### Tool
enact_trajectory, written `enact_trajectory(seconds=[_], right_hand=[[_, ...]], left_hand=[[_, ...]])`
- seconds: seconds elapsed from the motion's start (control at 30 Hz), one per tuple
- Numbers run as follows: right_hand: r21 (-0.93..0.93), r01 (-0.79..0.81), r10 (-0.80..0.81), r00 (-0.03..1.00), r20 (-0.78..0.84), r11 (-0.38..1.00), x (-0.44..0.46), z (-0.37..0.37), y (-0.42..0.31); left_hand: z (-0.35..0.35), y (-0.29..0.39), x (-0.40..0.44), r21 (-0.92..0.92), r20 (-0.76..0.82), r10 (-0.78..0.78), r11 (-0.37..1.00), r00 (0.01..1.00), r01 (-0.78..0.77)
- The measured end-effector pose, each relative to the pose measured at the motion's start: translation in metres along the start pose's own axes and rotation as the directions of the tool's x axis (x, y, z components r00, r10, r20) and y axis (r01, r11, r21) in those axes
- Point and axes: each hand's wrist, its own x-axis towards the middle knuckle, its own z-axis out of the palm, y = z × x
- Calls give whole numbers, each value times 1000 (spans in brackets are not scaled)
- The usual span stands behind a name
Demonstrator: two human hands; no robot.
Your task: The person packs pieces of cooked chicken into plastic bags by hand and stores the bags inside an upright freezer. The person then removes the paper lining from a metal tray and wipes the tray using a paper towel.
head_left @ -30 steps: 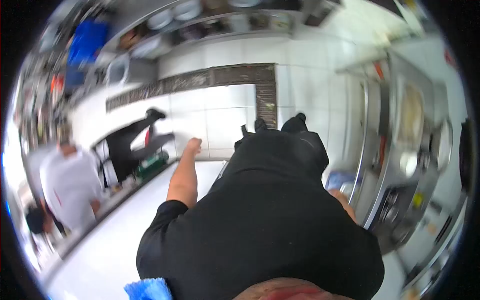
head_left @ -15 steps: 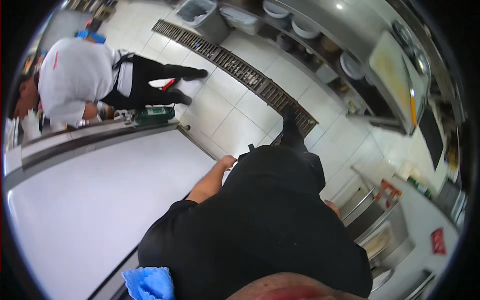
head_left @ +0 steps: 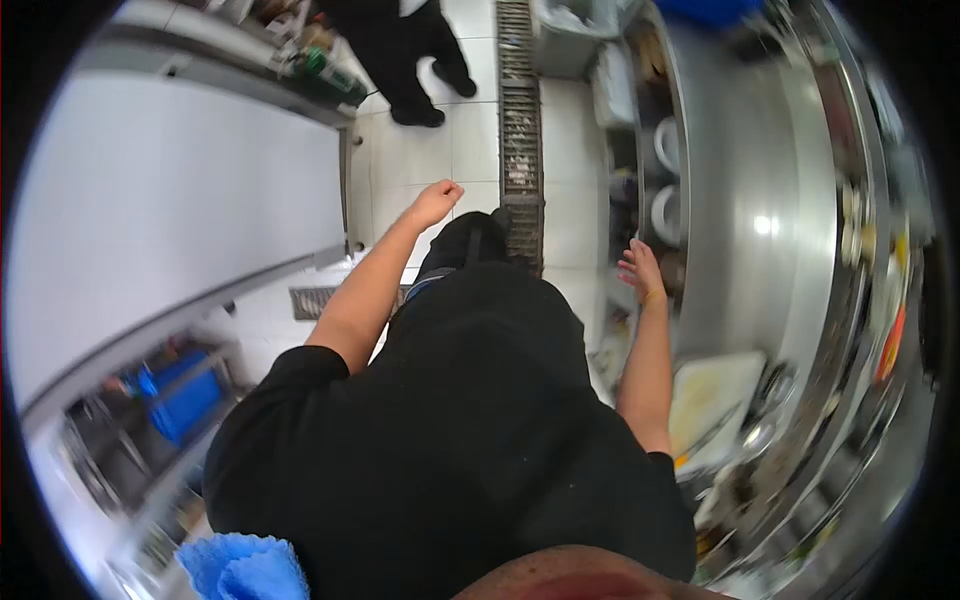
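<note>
My left hand [head_left: 437,203] is held out over the tiled floor with its fingers curled in, and no object shows in it. It is nearest to the metal floor drain [head_left: 520,130] and the corner of the large white-topped unit [head_left: 200,190]. My right hand [head_left: 642,268] has its fingers apart and holds nothing. It hangs beside the front edge of the steel counter [head_left: 740,230], close to white bowls [head_left: 668,212] on the shelf below. By my right forearm, a white cutting board [head_left: 715,395] lies on the counter with a knife across it.
A person in black trousers [head_left: 400,50] stands ahead on the left of the drain. A grey bin [head_left: 568,50] is ahead on the right. Metal ladles [head_left: 762,435] lie past the board. Behind on the left is a blue container [head_left: 190,405]. A blue cloth [head_left: 245,570] rests at my left shoulder.
My view has turned right and moved forward along the drain. The counter and cutting board are now beside my right arm. Both hands have swung further out, and the right hand now shows fully.
</note>
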Motion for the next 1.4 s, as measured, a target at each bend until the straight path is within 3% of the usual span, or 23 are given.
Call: enact_trajectory(seconds=[0.07,0.17,0.2,0.23,0.3,0.33,0.43,0.57,0.63,0.67,0.73,0.8,0.83,0.87,0.9,1.03,1.13,1.17,1.27,1.3,1.33,1.37,1.4], right_hand=[[-22,47,-45,996,80,999,38,15,-57],[-145,6,26,975,219,989,81,50,-117],[-207,4,52,963,265,978,95,66,-139],[-272,4,72,961,268,962,106,81,-156],[-430,35,131,928,350,902,112,107,-192],[-513,74,142,918,370,855,119,111,-209],[-623,201,129,887,443,756,144,150,-260],[-690,298,116,867,485,659,187,192,-303],[-779,357,227,819,526,515,248,189,-309],[-809,382,271,804,529,446,270,193,-314],[-882,447,358,807,469,149,271,220,-329],[-814,580,402,739,540,26,321,225,-334],[-766,642,422,702,573,-30,343,227,-337],[-790,610,372,719,587,66,320,243,-339],[-804,570,319,741,591,167,310,255,-340],[-784,543,332,711,620,301,313,266,-350],[-762,597,342,682,647,250,313,253,-360],[-731,644,348,647,678,227,319,248,-362],[-654,742,359,576,734,147,387,202,-358],[-647,754,355,578,735,112,419,187,-352],[-640,765,352,579,735,77,455,172,-345],[-654,753,356,594,722,70,464,171,-343],[-670,739,361,609,706,64,459,172,-344]], left_hand=[[3,-17,7,-12,-46,-39,999,998,38],[11,-81,15,35,-79,-330,942,940,334],[10,-104,13,188,-152,-304,926,941,329],[14,-139,12,149,-182,-359,910,915,387],[33,-187,-7,-112,-233,-642,764,731,635],[35,-181,-31,-386,-212,-748,656,629,649],[43,-169,-81,-608,-144,-841,491,521,624],[83,-147,-122,-872,-301,-921,371,249,319],[112,-147,-125,-939,-264,-948,295,179,176],[126,-152,-131,-930,-295,-952,305,77,205],[150,-164,-150,-907,-355,-928,312,-115,282],[156,-164,-179,-961,-266,-936,239,-231,142],[151,-161,-198,-985,-158,-956,171,-248,-33],[145,-165,-224,-972,-63,-966,116,-251,-204],[140,-181,-260,-956,-70,-955,147,-287,-255],[93,-126,-341,-936,-177,-906,276,-384,-219],[88,-119,-363,-937,-151,-949,226,-276,-265],[76,-71,-347,-947,-172,-909,259,-379,-192],[96,-68,-288,-937,-267,-912,321,-310,-137],[127,-126,-254,-930,-361,-917,367,-170,-4],[141,-103,-203,-929,-358,-903,369,-237,-2],[152,-36,-158,-916,-372,-918,387,-139,-104],[202,-73,-96,-864,-502,-849,482,-166,146]])
